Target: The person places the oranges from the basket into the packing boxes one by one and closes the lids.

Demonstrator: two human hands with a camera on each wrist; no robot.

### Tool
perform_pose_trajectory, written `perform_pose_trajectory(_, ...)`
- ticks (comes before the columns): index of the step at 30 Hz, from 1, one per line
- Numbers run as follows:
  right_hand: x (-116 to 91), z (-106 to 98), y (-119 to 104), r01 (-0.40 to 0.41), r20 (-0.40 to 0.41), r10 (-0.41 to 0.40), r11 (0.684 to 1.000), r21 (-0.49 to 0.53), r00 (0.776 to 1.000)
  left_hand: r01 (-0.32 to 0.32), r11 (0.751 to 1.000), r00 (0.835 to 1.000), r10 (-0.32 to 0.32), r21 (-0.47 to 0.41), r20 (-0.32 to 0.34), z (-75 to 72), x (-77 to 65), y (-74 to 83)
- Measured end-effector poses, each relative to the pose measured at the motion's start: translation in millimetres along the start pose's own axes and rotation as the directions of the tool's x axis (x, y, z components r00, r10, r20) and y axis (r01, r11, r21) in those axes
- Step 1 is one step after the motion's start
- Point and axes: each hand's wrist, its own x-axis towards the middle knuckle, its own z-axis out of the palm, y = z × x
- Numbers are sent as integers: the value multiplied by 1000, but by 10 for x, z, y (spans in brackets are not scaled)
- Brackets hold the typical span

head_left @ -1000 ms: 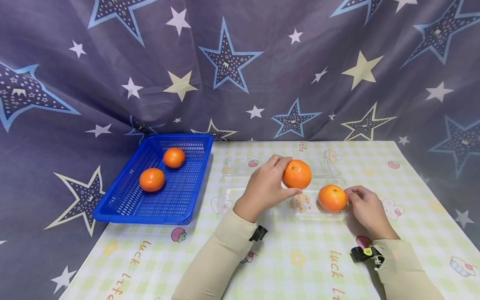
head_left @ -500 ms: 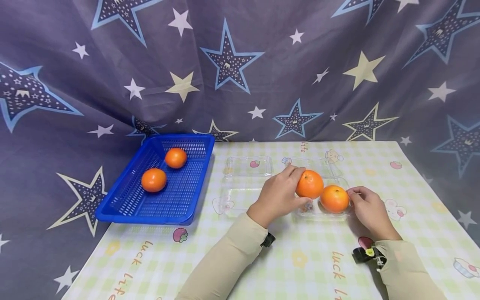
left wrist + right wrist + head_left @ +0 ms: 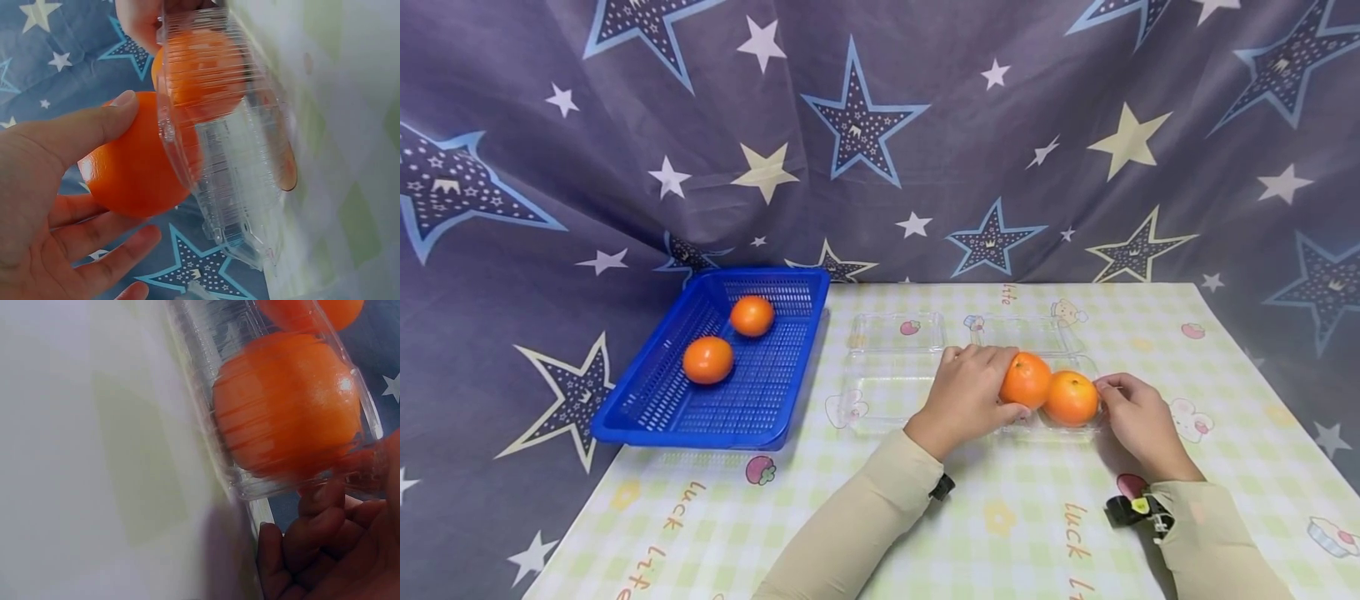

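Observation:
My left hand (image 3: 966,396) holds an orange (image 3: 1026,381) at the left part of a clear plastic box (image 3: 234,181). In the left wrist view, its thumb lies on top of this orange with the fingers underneath, and the fruit is partly below the box's rim. A second orange (image 3: 1071,398) sits in the right end of the same box, next to the held one. My right hand (image 3: 1142,425) pinches the box's right end by the rim. The right wrist view shows its curled fingers (image 3: 322,519) close against the box corner.
At the left stands a blue basket (image 3: 775,392) with two oranges, a nearer orange (image 3: 707,360) and a farther orange (image 3: 752,317). Another clear plastic box (image 3: 887,392) lies left of my left hand. Clear lids are behind the boxes. A star-patterned curtain (image 3: 880,225) hangs at the back.
My left hand has moved right and down with its orange, from above the box to beside the second orange. The right hand has stayed at the box's right end.

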Motion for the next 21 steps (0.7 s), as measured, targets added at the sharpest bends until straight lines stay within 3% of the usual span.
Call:
perform_pose_trajectory(10,-7,7,10,10,0,-10,1000,3,1000,-5,1000,999,4,14,46,82,-5,-26)
perform_pose_trajectory(21,-18,12,1,13,-4,-13,1000,-4,1000,-13,999,999,10,49,45,151,-2,-40)
